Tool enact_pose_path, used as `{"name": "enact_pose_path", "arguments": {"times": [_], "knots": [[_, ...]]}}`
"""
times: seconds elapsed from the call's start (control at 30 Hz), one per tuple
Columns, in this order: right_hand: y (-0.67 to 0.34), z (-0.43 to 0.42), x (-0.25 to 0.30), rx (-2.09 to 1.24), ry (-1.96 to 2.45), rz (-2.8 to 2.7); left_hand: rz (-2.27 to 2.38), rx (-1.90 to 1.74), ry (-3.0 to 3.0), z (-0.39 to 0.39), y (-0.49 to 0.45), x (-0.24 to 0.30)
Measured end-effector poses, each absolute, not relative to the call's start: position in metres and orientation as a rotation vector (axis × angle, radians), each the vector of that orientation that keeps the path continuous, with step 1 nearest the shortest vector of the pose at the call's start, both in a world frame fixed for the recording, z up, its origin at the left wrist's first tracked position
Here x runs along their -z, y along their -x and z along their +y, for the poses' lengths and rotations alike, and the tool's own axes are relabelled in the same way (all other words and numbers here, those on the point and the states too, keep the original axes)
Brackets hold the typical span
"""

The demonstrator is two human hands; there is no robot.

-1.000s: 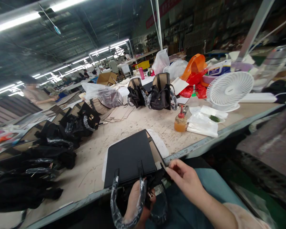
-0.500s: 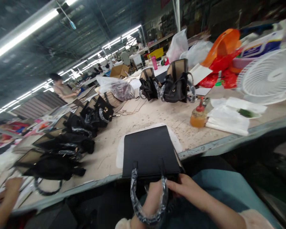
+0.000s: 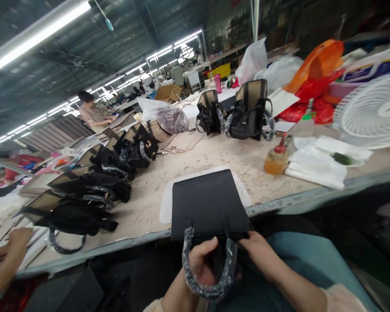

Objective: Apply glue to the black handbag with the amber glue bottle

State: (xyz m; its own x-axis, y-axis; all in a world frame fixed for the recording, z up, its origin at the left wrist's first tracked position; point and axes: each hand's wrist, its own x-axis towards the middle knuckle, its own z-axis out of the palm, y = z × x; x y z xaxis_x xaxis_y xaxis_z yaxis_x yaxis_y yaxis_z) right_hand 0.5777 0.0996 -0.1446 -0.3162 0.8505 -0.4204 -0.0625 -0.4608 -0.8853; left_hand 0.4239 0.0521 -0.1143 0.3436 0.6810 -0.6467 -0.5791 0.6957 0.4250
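A black handbag lies flat on a white sheet at the table's front edge, its opening toward me. Its handle, wrapped in clear plastic, hangs down over the edge. My left hand shows through the handle loop, thumb raised and fingers curled by the bag's mouth; whatever dark material lies within its fingers is unclear. At the bag's near right corner, my right hand grips the edge, its fingertips hidden behind the bag.
Several black handbags line the table's left side; two more stand at the back. To the right are a bottle of amber liquid, white papers and a white fan. A co-worker's hand is at far left.
My left hand has drawn back from under the bag, so its thumb and fingers now show inside the handle loop. My right hand stays at the corner. The view has shifted slightly.
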Motion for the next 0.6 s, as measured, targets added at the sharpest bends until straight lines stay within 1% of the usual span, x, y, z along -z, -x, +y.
{"name": "enact_pose_path", "arguments": {"times": [0.17,0.33,0.4,0.53,0.6], "knots": [[-0.576,0.098,0.135,-1.943,1.152,-1.065,0.726,-1.104,0.06,0.043,-0.413,0.129],[-0.582,0.106,0.142,-1.899,1.153,-1.245,0.661,-0.985,0.083,0.042,-0.405,0.138],[-0.585,0.109,0.143,-1.817,1.15,-1.429,0.735,-0.939,0.062,0.048,-0.407,0.136],[-0.586,0.11,0.139,-1.426,1.193,-1.974,1.059,-0.808,0.046,0.061,-0.423,0.128],[-0.584,0.107,0.138,-1.305,1.285,-2.067,1.198,-0.756,-0.01,0.063,-0.43,0.124]]}}
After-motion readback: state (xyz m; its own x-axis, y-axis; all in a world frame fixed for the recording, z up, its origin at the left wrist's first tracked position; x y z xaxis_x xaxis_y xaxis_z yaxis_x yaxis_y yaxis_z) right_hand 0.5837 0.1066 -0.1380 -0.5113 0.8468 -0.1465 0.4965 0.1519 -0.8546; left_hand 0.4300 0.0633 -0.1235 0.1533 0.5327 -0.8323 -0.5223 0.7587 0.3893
